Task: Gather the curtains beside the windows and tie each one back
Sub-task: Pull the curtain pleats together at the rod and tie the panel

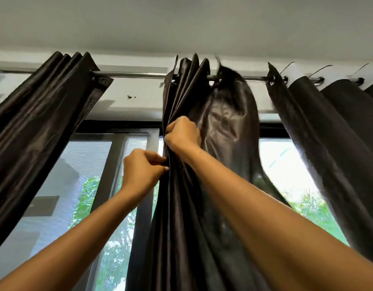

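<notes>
A dark shiny middle curtain [223, 127] hangs from a metal rod [135, 74] by eyelets, its left part bunched into folds. My left hand [142, 171] pinches the curtain's left edge at window-top height. My right hand [182, 134] grips the gathered folds just above it. The curtain's upper right part is blurred. A second dark curtain [40, 114] hangs gathered at the left end of the rod. A third curtain [328, 131] hangs spread in loose waves at the right.
Behind the curtains stands a dark-framed window [152, 141] with a mesh screen [87, 164]; green foliage shows outside. A white wall strip [135, 101] and the ceiling lie above the rod. Bare rod shows between the left and middle curtains.
</notes>
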